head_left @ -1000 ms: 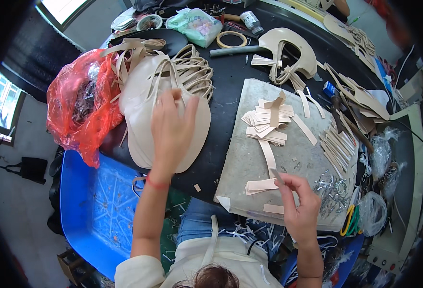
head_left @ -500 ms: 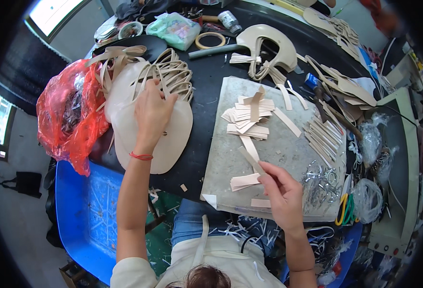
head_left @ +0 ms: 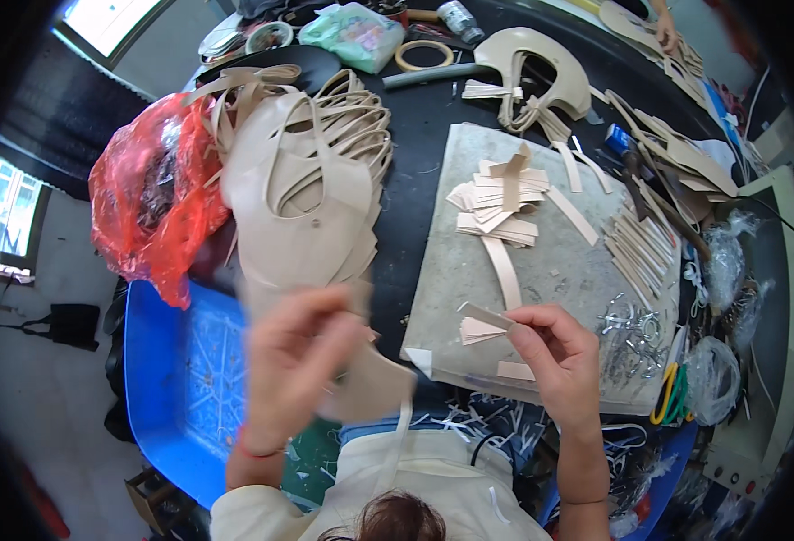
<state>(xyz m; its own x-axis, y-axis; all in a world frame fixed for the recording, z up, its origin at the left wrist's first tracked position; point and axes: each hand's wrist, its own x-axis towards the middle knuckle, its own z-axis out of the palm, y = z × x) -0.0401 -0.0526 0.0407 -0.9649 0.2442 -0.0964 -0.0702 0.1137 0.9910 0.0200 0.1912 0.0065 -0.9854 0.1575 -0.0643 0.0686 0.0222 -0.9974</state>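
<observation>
At near edge of table (head_left: 408, 207), our blurred left hand (head_left: 293, 361) seemingly had fingers curled around beige piece (head_left: 374, 383); our right hand (head_left: 559, 356) pinched small strip (head_left: 483, 316) above board (head_left: 546, 279). Step looked like gathering both; next move called for steadying beige piece.

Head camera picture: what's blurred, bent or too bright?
Head view: the left hand is smeared, the right hand sharper; head view: the white rectangular window at upper left glares; head view: corners fall to black, straight edges bend near the rim.
</observation>
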